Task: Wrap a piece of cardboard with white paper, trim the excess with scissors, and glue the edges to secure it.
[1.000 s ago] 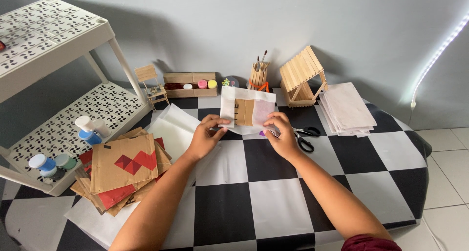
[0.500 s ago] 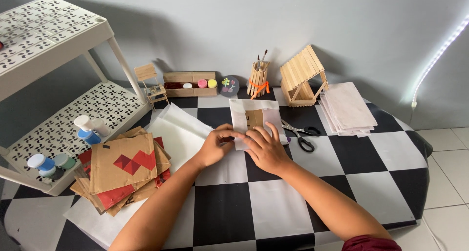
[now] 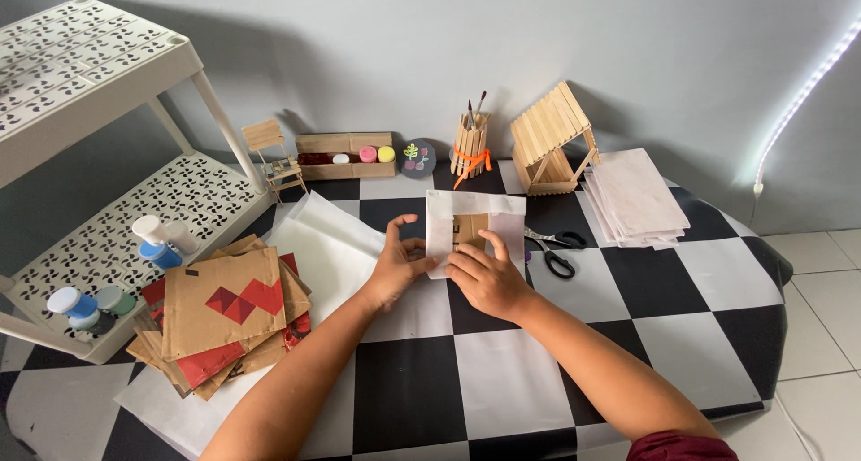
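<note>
A piece of brown cardboard wrapped in white paper (image 3: pixel 473 221) lies flat on the black-and-white checkered table (image 3: pixel 502 380). My left hand (image 3: pixel 396 265) rests at its left edge, thumb and fingers pinching the paper flap. My right hand (image 3: pixel 486 277) presses down on the lower middle of the paper, fingers flat over the fold. Most of the cardboard is hidden under the paper; only a brown strip shows in the middle.
Black-handled scissors (image 3: pixel 554 249) lie just right of the paper. A stack of white sheets (image 3: pixel 635 196) sits at the right, a stick house (image 3: pixel 552 140) and brush holder (image 3: pixel 469 145) at the back. Cardboard pieces (image 3: pixel 224 313) and large white paper (image 3: pixel 327 246) lie left; a white shelf (image 3: pixel 108 237) holds paint bottles.
The paper-wrapped cardboard was held up in both hands; it has come down flat onto the table, and my right hand has moved on top of it, pressing it.
</note>
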